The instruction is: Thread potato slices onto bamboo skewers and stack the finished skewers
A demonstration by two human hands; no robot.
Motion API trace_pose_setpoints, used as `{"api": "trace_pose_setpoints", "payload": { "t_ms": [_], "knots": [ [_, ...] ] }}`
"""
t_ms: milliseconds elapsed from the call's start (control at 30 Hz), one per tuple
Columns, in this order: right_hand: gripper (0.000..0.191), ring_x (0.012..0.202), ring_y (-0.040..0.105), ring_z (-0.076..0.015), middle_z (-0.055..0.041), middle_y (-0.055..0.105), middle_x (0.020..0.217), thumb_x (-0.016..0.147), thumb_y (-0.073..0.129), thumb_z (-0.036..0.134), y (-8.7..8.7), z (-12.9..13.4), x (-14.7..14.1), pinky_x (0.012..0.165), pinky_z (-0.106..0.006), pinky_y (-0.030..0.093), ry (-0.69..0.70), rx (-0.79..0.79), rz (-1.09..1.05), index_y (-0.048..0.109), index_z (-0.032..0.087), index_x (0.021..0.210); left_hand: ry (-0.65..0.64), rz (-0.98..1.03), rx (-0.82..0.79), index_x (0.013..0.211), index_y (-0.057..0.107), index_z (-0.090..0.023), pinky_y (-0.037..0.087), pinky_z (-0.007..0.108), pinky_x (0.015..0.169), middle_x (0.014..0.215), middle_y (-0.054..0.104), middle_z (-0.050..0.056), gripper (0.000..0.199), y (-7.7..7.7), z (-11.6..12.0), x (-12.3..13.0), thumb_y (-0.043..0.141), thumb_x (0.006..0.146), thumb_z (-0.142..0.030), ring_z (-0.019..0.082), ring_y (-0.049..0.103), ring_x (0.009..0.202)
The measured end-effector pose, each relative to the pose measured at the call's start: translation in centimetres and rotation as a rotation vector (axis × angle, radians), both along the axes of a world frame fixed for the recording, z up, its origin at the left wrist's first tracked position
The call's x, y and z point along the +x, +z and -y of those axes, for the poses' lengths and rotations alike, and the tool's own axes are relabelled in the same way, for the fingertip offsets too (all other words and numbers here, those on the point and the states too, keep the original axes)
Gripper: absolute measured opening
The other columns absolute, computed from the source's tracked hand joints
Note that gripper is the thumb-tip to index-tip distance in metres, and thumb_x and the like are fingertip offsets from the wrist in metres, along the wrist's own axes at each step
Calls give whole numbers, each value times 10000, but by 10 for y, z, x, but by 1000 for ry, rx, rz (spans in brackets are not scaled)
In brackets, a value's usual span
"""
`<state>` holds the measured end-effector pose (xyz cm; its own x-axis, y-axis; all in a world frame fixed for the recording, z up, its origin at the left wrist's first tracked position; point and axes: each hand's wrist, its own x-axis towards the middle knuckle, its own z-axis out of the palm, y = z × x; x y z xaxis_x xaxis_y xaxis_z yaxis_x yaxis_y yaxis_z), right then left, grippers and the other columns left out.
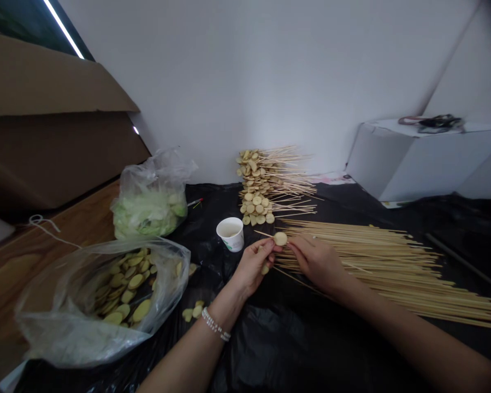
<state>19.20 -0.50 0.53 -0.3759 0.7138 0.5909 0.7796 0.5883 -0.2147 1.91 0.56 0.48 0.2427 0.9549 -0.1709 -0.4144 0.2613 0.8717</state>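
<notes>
Black sheet [270, 344] beneath the work. Loose sticks [392, 278] at 3–4 o'clock from the hands; open bag of slices [134, 281], 8–9; loaded skewers [255, 188], 12; paper cup [230, 234], 10. Right hand [321, 265]: pinched on a stick [264, 233]. Left hand [253, 267]: closed around spare slices [265, 268]. Pale slice [280, 238] at the stick, between both hands' fingertips. Judged step: threading; piercing unconfirmed. Next move calls for a steady stick, slice centred, gentle pressure, fingers off the point.
</notes>
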Motion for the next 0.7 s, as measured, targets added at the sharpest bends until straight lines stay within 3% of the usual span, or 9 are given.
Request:
{"api": "trace_pose_setpoints", "payload": {
  "t_ms": [300,467,567,700],
  "knots": [
    [268,815,580,-184,-92,646,847,953,361,201,4,0,1,729,-292,430,13,23,-43,619,163,887,-24,39,-36,937,681,-119,312,145,457,821,645,56,371,1,-1,-3,802,629,-288,16,426,532],
    [261,834,604,-194,-103,667,896,951,367,208,2,-2,4,745,-304,448,-16,10,-92,622,155,961,-77,326,-261,961,662,-85,346,103,446,790,610,50,246,5,-7,-11,698,748,-203,14,462,547],
    [272,833,617,-198,-101,680,931,945,362,203,1,-4,7,734,-306,457,-26,3,-74,631,170,973,-62,448,-364,993,633,-89,416,134,487,809,614,71,228,8,-10,-15,592,830,-244,48,514,583],
    [277,846,623,-196,-95,684,985,943,365,218,2,-5,9,719,-298,460,-20,20,-68,628,182,1025,-48,494,-416,1059,586,-90,511,236,649,956,633,131,285,9,-9,-17,554,801,-205,136,615,771]
  ]
}}
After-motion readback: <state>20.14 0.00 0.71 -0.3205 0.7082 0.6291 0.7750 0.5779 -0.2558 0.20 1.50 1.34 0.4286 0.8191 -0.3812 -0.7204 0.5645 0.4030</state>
